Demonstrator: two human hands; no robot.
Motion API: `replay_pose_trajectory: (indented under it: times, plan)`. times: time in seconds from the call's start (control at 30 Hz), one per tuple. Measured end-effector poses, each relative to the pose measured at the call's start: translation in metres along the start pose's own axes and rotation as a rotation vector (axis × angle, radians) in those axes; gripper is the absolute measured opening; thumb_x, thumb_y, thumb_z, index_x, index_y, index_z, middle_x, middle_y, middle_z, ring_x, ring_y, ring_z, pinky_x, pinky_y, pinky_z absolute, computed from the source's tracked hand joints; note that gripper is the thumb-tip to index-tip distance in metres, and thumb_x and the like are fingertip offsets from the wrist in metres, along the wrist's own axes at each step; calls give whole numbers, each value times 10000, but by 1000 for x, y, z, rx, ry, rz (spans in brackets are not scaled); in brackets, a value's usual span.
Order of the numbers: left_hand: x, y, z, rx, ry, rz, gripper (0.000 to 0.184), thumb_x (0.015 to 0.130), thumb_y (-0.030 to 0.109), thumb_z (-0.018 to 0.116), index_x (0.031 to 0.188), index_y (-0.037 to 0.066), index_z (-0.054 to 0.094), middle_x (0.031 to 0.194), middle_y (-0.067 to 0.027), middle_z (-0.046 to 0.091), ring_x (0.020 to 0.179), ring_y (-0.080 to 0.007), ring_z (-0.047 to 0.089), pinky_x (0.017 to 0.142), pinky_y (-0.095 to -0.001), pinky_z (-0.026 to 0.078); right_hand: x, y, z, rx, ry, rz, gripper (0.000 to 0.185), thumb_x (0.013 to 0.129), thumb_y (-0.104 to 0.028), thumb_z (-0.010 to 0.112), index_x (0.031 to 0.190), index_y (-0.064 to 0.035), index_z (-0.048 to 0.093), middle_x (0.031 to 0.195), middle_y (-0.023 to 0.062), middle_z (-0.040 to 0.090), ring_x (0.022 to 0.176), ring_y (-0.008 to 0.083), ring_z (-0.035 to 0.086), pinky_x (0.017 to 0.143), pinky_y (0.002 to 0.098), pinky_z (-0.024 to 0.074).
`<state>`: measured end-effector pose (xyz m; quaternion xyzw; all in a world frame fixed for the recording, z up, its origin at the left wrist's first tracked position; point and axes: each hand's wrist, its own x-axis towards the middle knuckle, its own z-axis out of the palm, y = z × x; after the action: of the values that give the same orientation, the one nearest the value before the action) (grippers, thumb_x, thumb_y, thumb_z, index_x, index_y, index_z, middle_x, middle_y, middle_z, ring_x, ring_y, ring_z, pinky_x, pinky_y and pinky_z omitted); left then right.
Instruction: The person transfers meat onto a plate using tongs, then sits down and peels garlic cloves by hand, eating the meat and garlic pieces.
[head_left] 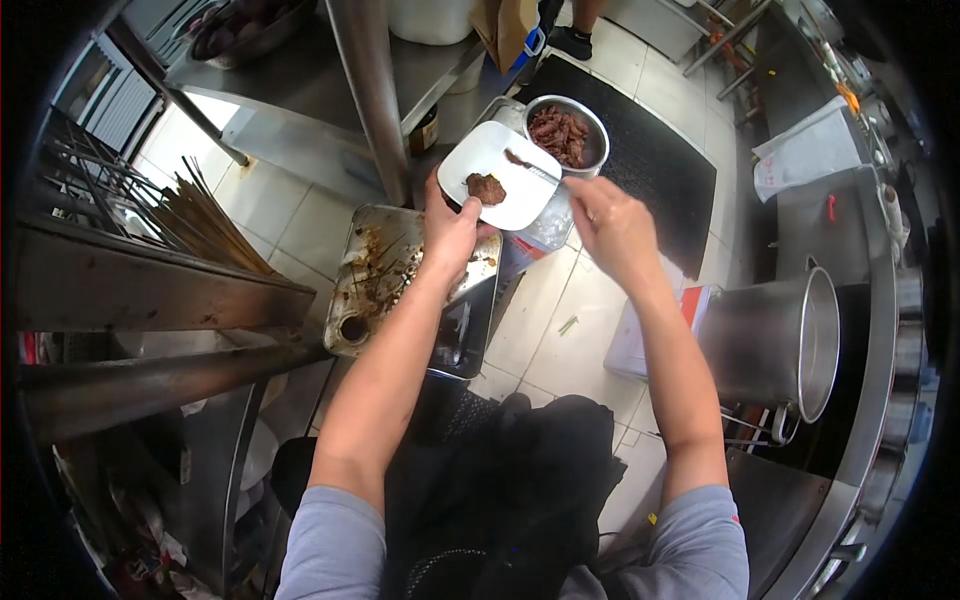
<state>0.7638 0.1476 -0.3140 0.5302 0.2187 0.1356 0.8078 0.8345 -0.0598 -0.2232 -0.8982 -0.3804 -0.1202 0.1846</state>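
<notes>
Left hand (455,225): closed on the near left corner of a white, square plate with rounded corners (520,195), the thumb laid over the rim onto the upper face, the fingers largely hidden beneath. Left forearm runs forward and slightly inward, nearly straight.

Right hand (610,215): knuckles up, fingers curled in a pinch on the end of a slim, silvery metal fork (543,174), its head pointing left over the plate. Right forearm slants forward and inward; the elbow is set wide of the body.

On the plate: one dark brown, rounded lump of cooked meat (487,188), left of centre, near the left thumb. A smaller, narrow brown piece (517,158) shows at the fork's head — whether on the tines or on the plate, cannot be told.

Just beyond the plate: a round, silver metal bowl (602,150) filled with reddish-brown meat strips (560,135). The plate overlaps it in view; contact cannot be judged.

Below the left forearm: a rectangular metal tray (340,300), stained with brown residue. Right of the right forearm: a large, cylindrical stainless-steel pot (755,340), lying in view beside a white-and-red box (628,345). Floor: pale square tiles (540,310) — a black mat (660,170) beyond the bowl.
</notes>
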Motion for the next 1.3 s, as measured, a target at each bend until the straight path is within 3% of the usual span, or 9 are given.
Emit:
replay_pose_trajectory:
  times: [0.17, 0.3, 0.5, 0.73, 0.83, 1.0, 1.1, 1.2, 1.3]
  plan:
    - [-4, -1, -3, -13, -6, -24, 735, 970, -45, 519, 1611, 137, 210, 1499, -171, 467, 1244, -331, 640, 899, -454, 660, 3, 8, -10, 43, 38, -17, 249, 943, -149, 701, 1184, -91, 727, 973, 128, 722, 832, 353, 743, 744, 468, 608]
    - [-4, -5, -11, 5, -9, -24, 729, 974, -41, 512, 1613, 143, 214, 1504, -165, 469, 1249, -329, 638, 901, -447, 657, 41, 37, -24, -91, -1, 110, 281, 938, -146, 697, 1214, -108, 732, 1041, 121, 722, 911, 355, 740, 776, 483, 603]
    - [-8, 4, -16, 43, -31, -26, 738, 967, -41, 511, 1624, 137, 227, 1518, -164, 466, 1258, -320, 634, 912, -424, 654, 106, 80, 6, -321, -217, -38, 318, 875, -84, 692, 1176, -134, 780, 1111, 93, 738, 1030, 334, 733, 887, 452, 603]
    - [-3, 0, -21, 58, -53, -11, 740, 962, -36, 516, 1626, 127, 235, 1509, -158, 483, 1262, -308, 633, 901, -405, 658, 130, 94, 19, -383, -324, -176, 317, 899, -103, 688, 1192, -170, 789, 1119, 89, 766, 1049, 310, 737, 912, 438, 606]
    - [0, -3, -23, 69, -82, -12, 734, 969, -58, 492, 1621, 128, 208, 1532, -186, 430, 1287, -348, 612, 947, -450, 650, 124, 86, 2, -359, -305, -120, 288, 917, -117, 684, 1179, -164, 794, 1117, 102, 768, 1053, 305, 737, 915, 428, 607]
    - [1, -5, -19, 37, -58, -4, 734, 969, -43, 509, 1621, 134, 221, 1526, -170, 447, 1278, -325, 619, 920, -434, 656, 106, 51, -39, -195, -230, 15, 289, 916, -127, 691, 1186, -90, 787, 1158, 148, 769, 1027, 325, 746, 924, 434, 605]
    - [0, -5, -16, 8, -52, 2, 731, 971, -25, 522, 1620, 144, 231, 1521, -151, 464, 1272, -301, 625, 903, -421, 659, 88, 24, -44, 16, -279, 15, 288, 903, -110, 712, 1171, -35, 786, 1032, 222, 778, 914, 354, 768, 904, 429, 608]
    - [-1, -6, -11, -29, -61, -6, 727, 973, -22, 525, 1618, 147, 235, 1524, -146, 461, 1273, -299, 624, 914, -421, 655, 71, 12, -31, 73, -375, 4, 304, 910, -142, 717, 1184, -22, 772, 1010, 227, 776, 874, 372, 765, 846, 452, 606]
    - [-1, -9, -14, -49, -73, -1, 721, 975, -21, 528, 1615, 147, 240, 1524, -141, 464, 1269, -296, 628, 924, -421, 650, 66, 24, -40, 167, -302, 172, 317, 907, -163, 715, 1177, -7, 774, 958, 247, 771, 862, 369, 769, 833, 443, 597]
